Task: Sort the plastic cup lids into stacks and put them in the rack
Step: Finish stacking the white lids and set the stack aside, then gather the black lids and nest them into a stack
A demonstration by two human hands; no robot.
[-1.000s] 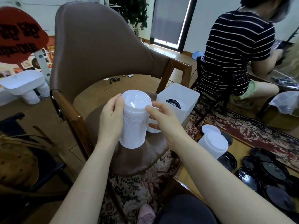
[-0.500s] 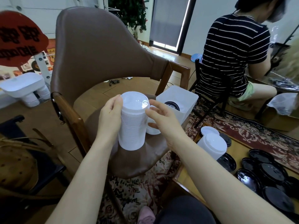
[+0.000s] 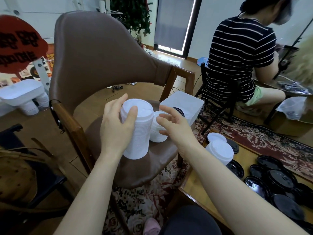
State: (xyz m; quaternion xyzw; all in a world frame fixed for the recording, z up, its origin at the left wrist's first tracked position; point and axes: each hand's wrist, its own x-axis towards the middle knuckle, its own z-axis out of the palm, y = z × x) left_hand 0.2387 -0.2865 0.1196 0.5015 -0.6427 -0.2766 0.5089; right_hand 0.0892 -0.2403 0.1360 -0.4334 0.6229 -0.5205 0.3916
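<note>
While a tall stack of white lids (image 3: 138, 131) stands upright on the brown chair seat (image 3: 157, 158), it is gripped by the left hand (image 3: 117, 128), whose thumb is laid over the top rim and whose fingers are curled round the far side. A shorter stack of white lids (image 3: 157, 127) is seen just beside it on the seat, partly hidden behind the right hand (image 3: 176, 127). That hand is held with fingers relaxed and spread, near the short stack; whether it is touched cannot be told, and nothing is held. A white rack (image 3: 183, 106) is placed at the back right of the seat, close to the short stack, and a black lid (image 3: 177, 110) is visible inside it. On the low wooden surface (image 3: 196, 189) to the right, another white stack (image 3: 220, 152) is stood with a single white lid (image 3: 216, 137) behind it, and loose black lids (image 3: 279, 178) are scattered further right. A second person in a striped shirt (image 3: 240, 56) is seated beyond, turned away. A patterned rug (image 3: 144, 200) is spread under the chair.
</note>
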